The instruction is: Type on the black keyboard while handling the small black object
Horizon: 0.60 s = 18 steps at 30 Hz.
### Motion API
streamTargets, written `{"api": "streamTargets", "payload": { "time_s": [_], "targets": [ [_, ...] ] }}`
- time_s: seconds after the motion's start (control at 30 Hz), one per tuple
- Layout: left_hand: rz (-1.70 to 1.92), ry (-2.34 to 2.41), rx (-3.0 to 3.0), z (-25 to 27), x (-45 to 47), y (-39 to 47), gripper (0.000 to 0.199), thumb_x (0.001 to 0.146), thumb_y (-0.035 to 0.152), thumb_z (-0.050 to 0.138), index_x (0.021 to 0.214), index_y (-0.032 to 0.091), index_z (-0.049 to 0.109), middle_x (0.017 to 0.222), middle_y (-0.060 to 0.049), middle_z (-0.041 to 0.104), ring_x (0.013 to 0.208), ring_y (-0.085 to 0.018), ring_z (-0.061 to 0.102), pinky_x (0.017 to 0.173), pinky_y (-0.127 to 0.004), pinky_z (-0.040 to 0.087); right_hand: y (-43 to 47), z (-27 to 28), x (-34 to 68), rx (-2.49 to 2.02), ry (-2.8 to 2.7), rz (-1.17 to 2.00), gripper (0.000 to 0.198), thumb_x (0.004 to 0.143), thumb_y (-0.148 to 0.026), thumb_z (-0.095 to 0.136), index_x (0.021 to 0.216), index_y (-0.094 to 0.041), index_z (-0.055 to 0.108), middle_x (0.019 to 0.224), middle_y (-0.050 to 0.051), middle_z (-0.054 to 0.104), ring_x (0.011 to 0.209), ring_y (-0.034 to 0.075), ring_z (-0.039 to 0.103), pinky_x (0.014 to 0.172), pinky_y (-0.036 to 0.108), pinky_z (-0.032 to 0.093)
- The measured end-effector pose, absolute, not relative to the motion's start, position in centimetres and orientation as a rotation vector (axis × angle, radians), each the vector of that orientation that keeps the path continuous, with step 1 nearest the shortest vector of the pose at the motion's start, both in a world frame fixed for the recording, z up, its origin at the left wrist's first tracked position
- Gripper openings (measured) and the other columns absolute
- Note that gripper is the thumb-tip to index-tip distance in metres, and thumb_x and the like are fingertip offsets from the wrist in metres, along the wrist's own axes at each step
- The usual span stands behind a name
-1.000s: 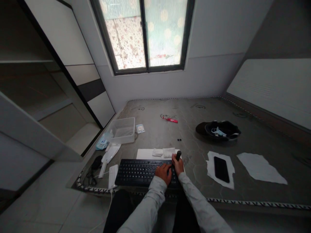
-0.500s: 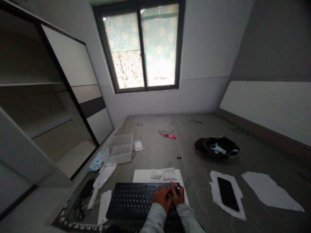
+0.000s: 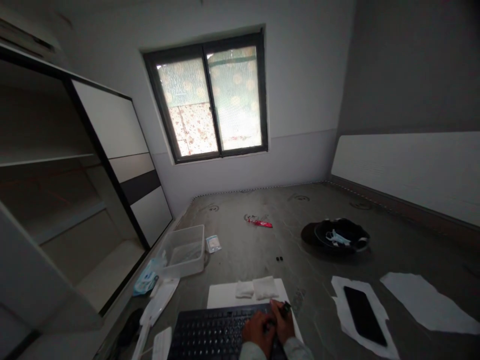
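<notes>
At the bottom edge a black keyboard point(image 3: 210, 332) lies on the grey surface point(image 3: 262, 245), its far edge over a white sheet point(image 3: 221, 300). My left hand point(image 3: 258, 332) rests on the keys at the keyboard's right end, fingers curled. My right hand point(image 3: 283, 322), just beside it, grips a small dark cylindrical object point(image 3: 287, 308) that points up and right. Two folded white pads point(image 3: 258, 288) lie on the sheet just beyond my hands. My wrists are cut off by the frame's bottom.
A clear plastic box point(image 3: 183, 250) stands at the left, a small packet point(image 3: 213, 244) beside it and blue packaging point(image 3: 148, 277) near the edge. A black phone point(image 3: 364, 315) lies on torn white paper at right. Further back sit a dark cap point(image 3: 335, 235) and a red wrapper point(image 3: 260, 223).
The view has tilted upward, so the hands and keyboard slid to the bottom edge. My right hand lowered the dark object from upright toward the keyboard's right end.
</notes>
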State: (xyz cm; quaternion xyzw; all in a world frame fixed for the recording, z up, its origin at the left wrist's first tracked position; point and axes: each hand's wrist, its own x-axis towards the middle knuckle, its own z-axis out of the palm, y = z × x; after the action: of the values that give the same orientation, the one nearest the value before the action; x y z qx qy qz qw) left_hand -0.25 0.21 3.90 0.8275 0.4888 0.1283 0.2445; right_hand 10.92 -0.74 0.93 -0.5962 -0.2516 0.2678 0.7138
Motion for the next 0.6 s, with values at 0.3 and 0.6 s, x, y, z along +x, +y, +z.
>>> {"api": "streamTargets", "payload": {
  "time_s": [0.3,0.6],
  "targets": [
    [0.537,1.294,2.218,2.9,-0.2,0.1,0.022,0.074,0.021,0.061,0.091,0.032,0.068,0.089,0.004,0.069,0.085,-0.018,0.065,0.082,-0.033,0.044,-0.5,2.7,10.7,-0.926,-0.456,1.144,0.051,0.058,-0.062,0.071,0.053,-0.022,0.039,0.043,-0.009,0.029,0.039,0.007,0.025,0.038,0.023,0.025],
    [0.705,1.259,2.206,2.1,-0.1,0.0,0.019,0.076,0.023,0.057,0.092,0.026,0.067,0.084,-0.001,0.069,0.079,-0.018,0.065,0.075,-0.031,0.047,-1.0,3.1,11.9,-0.759,-0.298,1.081,0.047,0.062,-0.052,0.071,0.052,-0.023,0.035,0.048,-0.008,0.030,0.042,0.007,0.027,0.042,0.023,0.032]
  ]
}}
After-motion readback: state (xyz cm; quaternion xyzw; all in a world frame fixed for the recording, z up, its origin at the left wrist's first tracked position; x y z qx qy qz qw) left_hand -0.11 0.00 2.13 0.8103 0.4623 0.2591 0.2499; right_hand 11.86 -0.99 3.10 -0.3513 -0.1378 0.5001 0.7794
